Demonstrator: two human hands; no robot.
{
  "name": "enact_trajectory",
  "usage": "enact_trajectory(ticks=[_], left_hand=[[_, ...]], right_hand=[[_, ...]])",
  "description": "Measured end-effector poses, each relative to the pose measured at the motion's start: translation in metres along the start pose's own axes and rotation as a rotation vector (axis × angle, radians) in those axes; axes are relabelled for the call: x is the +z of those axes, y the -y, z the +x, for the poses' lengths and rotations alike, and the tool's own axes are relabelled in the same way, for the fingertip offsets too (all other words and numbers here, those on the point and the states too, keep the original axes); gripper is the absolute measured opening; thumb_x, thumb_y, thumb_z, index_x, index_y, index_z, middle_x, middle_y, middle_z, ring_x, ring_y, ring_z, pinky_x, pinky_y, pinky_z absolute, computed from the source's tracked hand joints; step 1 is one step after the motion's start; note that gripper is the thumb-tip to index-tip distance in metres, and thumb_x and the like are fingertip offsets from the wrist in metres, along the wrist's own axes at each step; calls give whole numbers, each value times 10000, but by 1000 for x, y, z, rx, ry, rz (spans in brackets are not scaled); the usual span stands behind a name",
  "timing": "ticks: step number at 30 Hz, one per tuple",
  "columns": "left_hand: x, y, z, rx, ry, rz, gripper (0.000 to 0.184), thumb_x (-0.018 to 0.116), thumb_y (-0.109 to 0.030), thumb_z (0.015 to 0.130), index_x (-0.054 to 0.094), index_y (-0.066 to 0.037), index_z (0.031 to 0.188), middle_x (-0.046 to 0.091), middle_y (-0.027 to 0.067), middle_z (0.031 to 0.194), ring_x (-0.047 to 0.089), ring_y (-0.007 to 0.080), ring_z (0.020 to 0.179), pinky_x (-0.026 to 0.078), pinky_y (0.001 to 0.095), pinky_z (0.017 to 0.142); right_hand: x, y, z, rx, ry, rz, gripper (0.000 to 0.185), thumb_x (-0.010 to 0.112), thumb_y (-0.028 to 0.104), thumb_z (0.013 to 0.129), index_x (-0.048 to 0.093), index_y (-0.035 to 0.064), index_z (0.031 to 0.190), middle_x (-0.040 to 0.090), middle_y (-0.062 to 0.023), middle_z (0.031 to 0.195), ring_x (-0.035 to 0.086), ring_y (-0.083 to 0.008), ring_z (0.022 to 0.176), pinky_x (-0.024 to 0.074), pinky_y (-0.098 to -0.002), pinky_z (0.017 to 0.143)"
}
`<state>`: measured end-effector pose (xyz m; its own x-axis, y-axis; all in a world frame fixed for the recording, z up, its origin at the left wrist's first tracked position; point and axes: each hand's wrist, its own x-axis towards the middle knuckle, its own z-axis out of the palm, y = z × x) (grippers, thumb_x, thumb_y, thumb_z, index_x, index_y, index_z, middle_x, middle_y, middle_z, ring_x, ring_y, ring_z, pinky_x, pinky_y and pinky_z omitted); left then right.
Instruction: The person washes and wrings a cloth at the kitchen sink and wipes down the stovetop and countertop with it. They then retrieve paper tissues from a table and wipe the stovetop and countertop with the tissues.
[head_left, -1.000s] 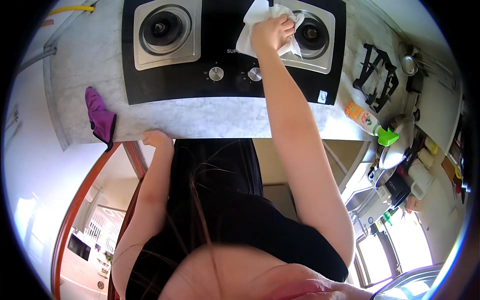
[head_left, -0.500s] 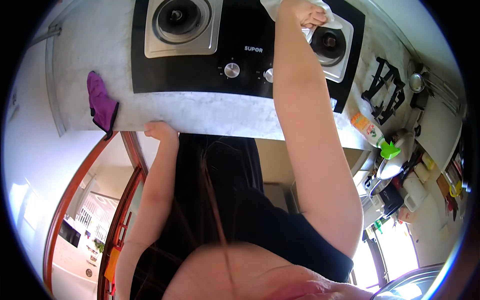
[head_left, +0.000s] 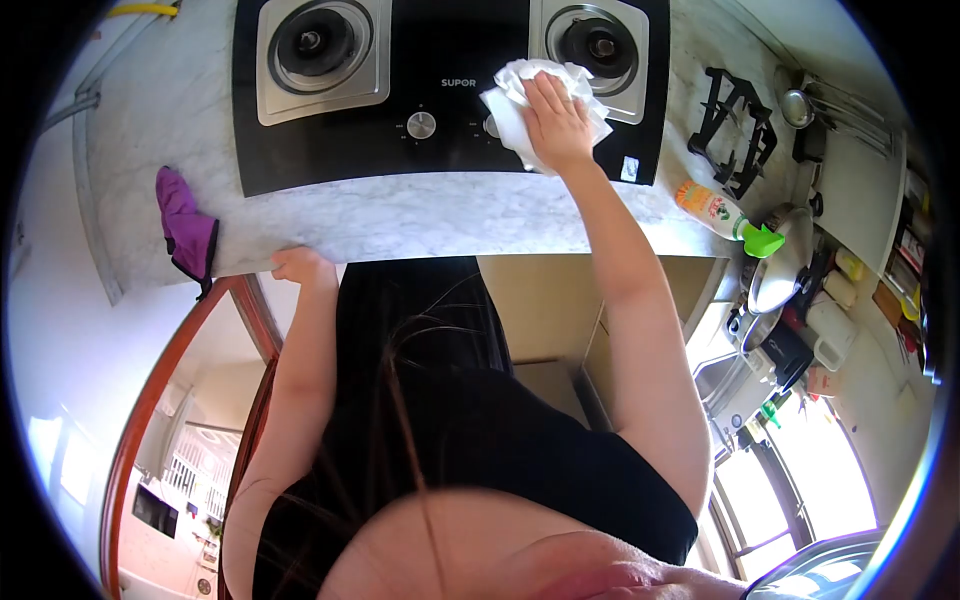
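My right hand [head_left: 560, 128] presses a crumpled white paper towel [head_left: 520, 125] against the black glass of the gas stove [head_left: 460, 140], with its fingers over the towel. The towel lies in front of the right burner [head_left: 600, 48] and partly covers the right control knob [head_left: 490, 126]. Both burners show without pan supports; the left burner [head_left: 315, 40] sits in its square metal tray. My left hand [head_left: 303, 265] rests at the counter's front edge, its fingers curled in and nothing visible in them.
A purple glove [head_left: 188, 225] lies on the marble counter [head_left: 400, 220] at left. On the right are black pan supports [head_left: 735, 130], a spray bottle [head_left: 722, 212] with a green head, and a pan [head_left: 780, 265]. Ladles [head_left: 797, 108] hang on the far right wall.
My right hand has drawn the paper towel from behind the right burner towards me, onto the glass in front. My left hand stays at the counter edge. The view has shifted slightly.
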<state>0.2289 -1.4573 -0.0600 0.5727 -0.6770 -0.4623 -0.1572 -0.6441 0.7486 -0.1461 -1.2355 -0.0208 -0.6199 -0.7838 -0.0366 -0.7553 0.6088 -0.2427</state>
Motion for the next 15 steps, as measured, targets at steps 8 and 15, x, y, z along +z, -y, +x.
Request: enact_trajectory(ticks=[8, 15], left_hand=[[4, -16, -12, -28, -40, 5, 588, 304, -448, 1021, 218, -3, 1397, 338, 240, 1434, 489, 363, 1208, 453, 447, 1020], [4, -2, 2, -12, -111, 84, 570, 299, -427, 1023, 256, 4, 1394, 430, 260, 1364, 507, 383, 1184, 465, 430, 992]], right_hand=[[-15, -74, -58, 217, 40, -37, 494, 450, 335, 963, 391, 318, 1453, 319, -24, 1547, 261, -204, 1443, 248, -501, 1128], [22, 40, -20, 633, 31, -43, 587, 386, 376, 985, 229, 229, 1531, 131, -51, 1613, 82, -216, 1491, 210, -588, 1104]])
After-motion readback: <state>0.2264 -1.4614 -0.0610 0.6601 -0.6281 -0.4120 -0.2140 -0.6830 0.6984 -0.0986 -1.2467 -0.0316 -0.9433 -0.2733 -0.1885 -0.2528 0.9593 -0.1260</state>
